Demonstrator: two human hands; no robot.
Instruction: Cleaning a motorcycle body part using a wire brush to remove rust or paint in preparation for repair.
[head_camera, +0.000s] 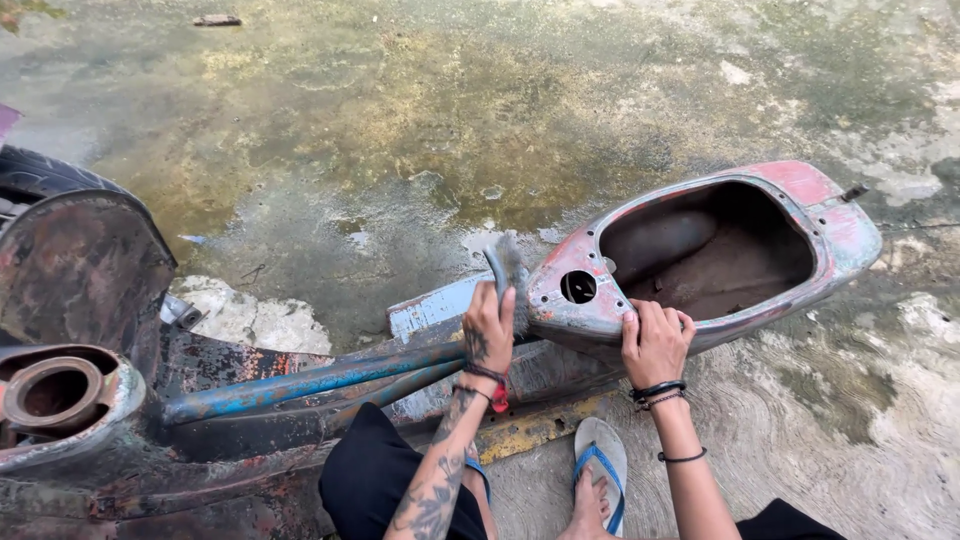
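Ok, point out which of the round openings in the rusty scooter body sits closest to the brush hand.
The small dark round hole in the faded red shell, just beside the left hand gripping the brush. The larger rusty ringed opening lies far left.

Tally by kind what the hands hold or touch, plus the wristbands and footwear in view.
Brush, in the left hand: 1
Rusty scooter body shell, under the right hand: 1
Blue flip-flops: 2
Wristbands: about 5
Total: about 9
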